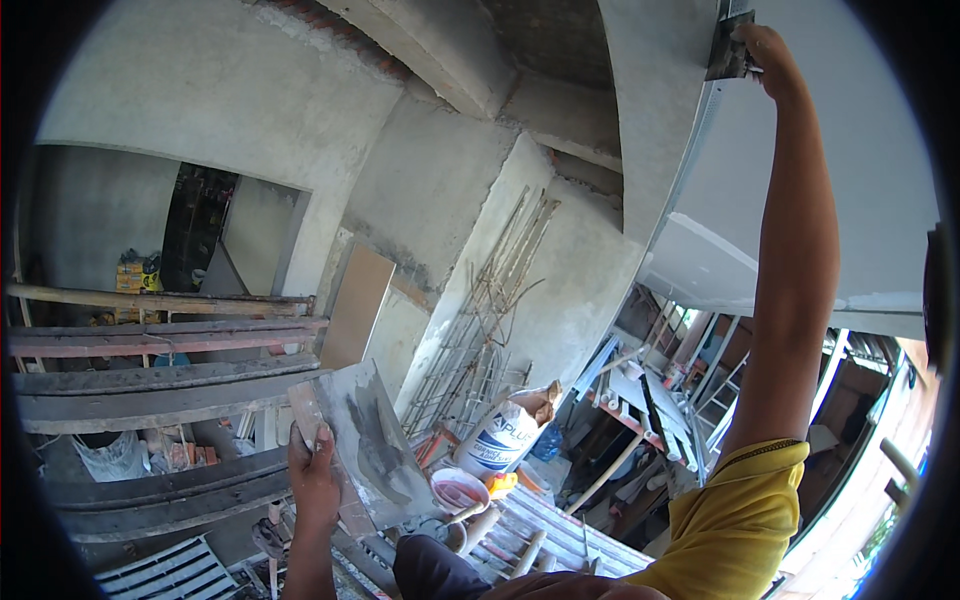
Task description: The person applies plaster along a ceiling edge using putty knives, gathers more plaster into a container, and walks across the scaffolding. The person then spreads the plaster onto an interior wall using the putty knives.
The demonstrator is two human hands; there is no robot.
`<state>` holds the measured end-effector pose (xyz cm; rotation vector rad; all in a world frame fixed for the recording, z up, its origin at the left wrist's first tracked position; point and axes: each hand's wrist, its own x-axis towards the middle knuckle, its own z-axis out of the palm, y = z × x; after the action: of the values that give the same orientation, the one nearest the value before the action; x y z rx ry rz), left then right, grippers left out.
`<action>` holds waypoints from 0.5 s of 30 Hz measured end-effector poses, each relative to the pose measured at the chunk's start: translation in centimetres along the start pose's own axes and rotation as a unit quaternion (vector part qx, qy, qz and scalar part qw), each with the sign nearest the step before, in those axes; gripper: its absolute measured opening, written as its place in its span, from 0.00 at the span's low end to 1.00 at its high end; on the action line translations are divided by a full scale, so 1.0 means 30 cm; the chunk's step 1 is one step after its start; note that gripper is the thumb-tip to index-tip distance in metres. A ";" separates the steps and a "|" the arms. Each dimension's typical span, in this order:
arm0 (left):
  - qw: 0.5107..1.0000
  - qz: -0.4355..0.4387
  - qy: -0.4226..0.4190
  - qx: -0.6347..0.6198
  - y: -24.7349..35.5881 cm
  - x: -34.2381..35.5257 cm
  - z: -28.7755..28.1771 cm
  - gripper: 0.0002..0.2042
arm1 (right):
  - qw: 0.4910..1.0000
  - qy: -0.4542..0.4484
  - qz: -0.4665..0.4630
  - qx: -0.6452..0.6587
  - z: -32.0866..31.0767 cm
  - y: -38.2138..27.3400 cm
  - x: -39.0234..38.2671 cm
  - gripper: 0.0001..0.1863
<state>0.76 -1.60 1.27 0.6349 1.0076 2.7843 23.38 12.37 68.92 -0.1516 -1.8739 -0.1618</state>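
My right arm reaches high up at the upper right. My right hand (pixel 772 62) is closed on a wide putty knife (pixel 728 50), whose dark blade lies against the edge of the grey ceiling panel (pixel 880 150). A metal corner strip (pixel 708 98) runs down along that edge, just below the blade. Low and left of the middle, my left hand (pixel 314 478) grips the wooden edge of a mortar board (pixel 400 455). Its grey face is tilted and smeared with wet-looking darker compound.
Scaffold planks (pixel 150 408) cross the left side. Below me, an open white bag (pixel 495 440) stands beside a pinkish basin (pixel 461 490) on slats. A rebar cage (pixel 485 300) leans on the wall near a tan board (pixel 357 305). Clutter and a ladder (pixel 725 395) lie beyond.
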 end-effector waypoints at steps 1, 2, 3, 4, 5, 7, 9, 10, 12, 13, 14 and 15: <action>1.000 0.006 -0.015 -0.012 0.009 0.001 0.006 0.23 | 0.999 0.001 0.022 -0.041 -0.018 -0.037 0.014 0.12; 0.999 0.013 -0.029 -0.024 0.012 0.002 0.010 0.24 | 0.999 0.002 0.020 -0.043 -0.033 -0.063 0.023 0.12; 0.999 0.013 -0.031 -0.027 0.008 0.003 0.010 0.24 | 0.999 0.017 0.021 -0.041 -0.057 -0.077 0.044 0.13; 0.999 0.012 -0.029 -0.030 0.000 0.006 0.004 0.24 | 0.999 0.031 0.022 -0.037 -0.076 -0.100 0.056 0.14; 0.999 0.010 -0.017 -0.026 0.001 0.006 -0.010 0.24 | 0.992 0.088 0.045 -0.080 0.024 -0.254 -0.099 0.17; 0.999 0.012 -0.018 -0.036 -0.001 0.007 -0.006 0.25 | 0.991 0.110 0.020 -0.073 0.010 -0.313 -0.108 0.15; 0.999 0.013 -0.020 -0.045 -0.004 0.006 -0.005 0.25 | 0.989 0.132 -0.004 -0.065 -0.005 -0.356 -0.122 0.14; 0.999 0.009 -0.016 -0.042 -0.005 0.006 -0.006 0.26 | 0.985 0.109 -0.081 -0.106 -0.015 -0.373 -0.135 0.13; 0.999 0.005 -0.014 -0.039 -0.013 0.008 -0.009 0.26 | 0.953 0.061 -0.230 -0.187 -0.042 -0.418 -0.155 0.12; 0.998 0.005 -0.019 -0.053 -0.021 0.011 -0.011 0.26 | 0.992 0.074 -0.090 -0.055 -0.055 -0.483 -0.131 0.11; 0.998 0.004 -0.022 -0.066 -0.025 0.012 -0.009 0.26 | 0.991 0.075 -0.090 -0.056 -0.062 -0.518 -0.119 0.11; 0.997 0.005 -0.023 -0.067 -0.023 0.011 -0.007 0.26 | 0.991 0.093 -0.090 -0.040 -0.069 -0.544 -0.112 0.11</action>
<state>0.35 -1.10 0.79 0.6845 0.8042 2.8009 23.30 -4.12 65.78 -0.0211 -1.6944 -0.3628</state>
